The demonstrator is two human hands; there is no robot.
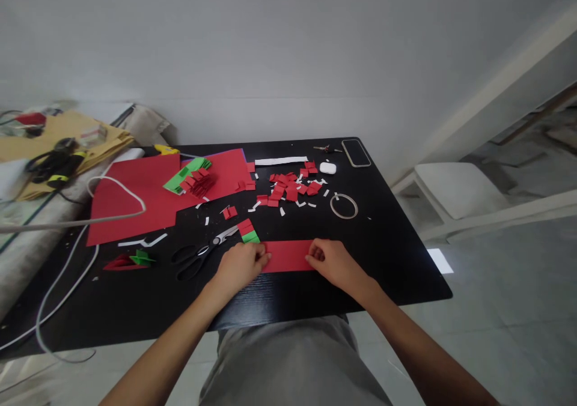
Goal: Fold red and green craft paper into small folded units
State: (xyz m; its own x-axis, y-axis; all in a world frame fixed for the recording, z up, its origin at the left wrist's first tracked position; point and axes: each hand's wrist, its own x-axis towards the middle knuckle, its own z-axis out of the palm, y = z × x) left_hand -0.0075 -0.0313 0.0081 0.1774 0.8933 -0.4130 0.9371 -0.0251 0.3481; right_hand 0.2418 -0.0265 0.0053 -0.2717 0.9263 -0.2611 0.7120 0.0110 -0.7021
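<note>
A red paper strip (288, 256) lies along the near side of the black table. My left hand (243, 263) pinches its left end between thumb and fingers. At the right end, my right hand (331, 260) grips the strip the same way, fingers curled. Just beyond my left hand is a small folded red and green paper piece (249, 230). Black-handled scissors (202, 253) lie left of it, blades toward that piece. A heap of small folded red paper pieces (288, 188), mixed with white scraps, is spread beyond the strip.
Large red paper sheets (135, 193) cover the table's left part, with green folded paper (187, 175) on top. A tape ring (344, 206), white case (327, 168), keys (328, 149) and phone (356, 153) lie to the right. White cables (92, 256) cross the left edge. A white chair (451, 190) stands right.
</note>
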